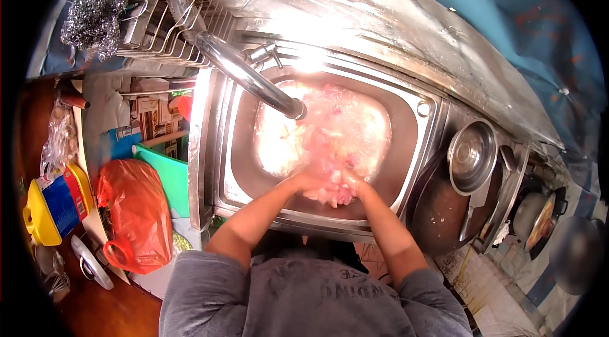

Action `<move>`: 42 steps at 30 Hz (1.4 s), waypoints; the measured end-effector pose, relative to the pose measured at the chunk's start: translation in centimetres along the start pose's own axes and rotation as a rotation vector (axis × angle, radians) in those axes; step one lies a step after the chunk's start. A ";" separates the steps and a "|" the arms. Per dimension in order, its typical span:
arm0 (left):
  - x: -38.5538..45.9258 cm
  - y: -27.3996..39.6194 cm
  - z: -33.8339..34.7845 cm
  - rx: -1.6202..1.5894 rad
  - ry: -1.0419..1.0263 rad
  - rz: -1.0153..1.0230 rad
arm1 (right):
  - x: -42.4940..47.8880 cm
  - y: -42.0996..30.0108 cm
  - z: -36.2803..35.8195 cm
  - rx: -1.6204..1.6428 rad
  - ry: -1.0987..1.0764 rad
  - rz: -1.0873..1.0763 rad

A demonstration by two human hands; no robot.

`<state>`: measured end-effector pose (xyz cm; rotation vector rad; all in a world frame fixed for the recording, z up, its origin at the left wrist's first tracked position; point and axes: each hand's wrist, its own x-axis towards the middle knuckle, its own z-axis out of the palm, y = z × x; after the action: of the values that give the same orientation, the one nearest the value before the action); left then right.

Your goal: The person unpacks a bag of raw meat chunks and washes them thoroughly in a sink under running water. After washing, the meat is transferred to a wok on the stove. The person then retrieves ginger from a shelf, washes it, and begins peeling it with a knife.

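Both my hands reach into a stainless steel sink (409, 147) that holds water and pink pieces of what looks like raw meat (338, 192). My left hand (302, 180) is at the left of the pieces near the sink's front side. At their right is my right hand (352, 181). The fingers of both hands are washed out by glare and partly hidden among the pieces, so their grip is unclear. More pink pieces lie under the bright water farther back. A chrome faucet spout (295, 108) hangs over the sink, behind my hands.
Right of the sink, a metal bowl (472, 156) and a cleaver (473, 206) rest on a large dark round board or lid (433, 204). To the left are a red plastic bag (138, 213), a green panel (164, 175) and a wire rack (166, 37) with metal scourers (95, 13).
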<state>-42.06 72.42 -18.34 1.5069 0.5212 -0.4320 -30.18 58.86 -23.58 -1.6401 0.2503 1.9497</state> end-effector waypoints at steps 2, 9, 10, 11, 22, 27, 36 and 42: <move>0.9 -1.3 1.0 -0.230 0.107 0.044 | -1.4 -1.0 0.1 0.209 -0.117 -0.185; 4.2 0.5 -6.4 -0.068 0.531 0.093 | -1.3 -5.9 -4.0 0.065 0.504 -0.711; 4.0 -0.1 -7.9 -0.100 0.564 0.094 | -3.2 -7.9 -3.6 0.013 0.497 -0.660; 3.6 -0.9 -9.5 -0.132 0.596 0.095 | -5.3 -9.8 -3.1 -0.039 0.491 -0.610; 5.0 -6.6 -8.3 0.789 -0.071 0.021 | 1.7 -5.0 -2.7 -1.547 0.937 -0.987; 5.5 -5.8 -8.9 0.813 0.141 0.074 | 2.1 -7.5 -2.0 -0.894 1.316 -0.967; 5.6 -0.7 -6.6 0.366 0.257 0.239 | -0.6 -9.4 0.0 -0.927 0.734 -0.842; 8.1 3.9 -10.7 0.918 0.613 0.271 | 0.8 -17.0 1.0 -1.270 0.752 -1.165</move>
<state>-33.80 83.63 -19.68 2.5919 0.6094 0.0512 -22.02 73.50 -20.45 -2.2770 -1.5839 0.3969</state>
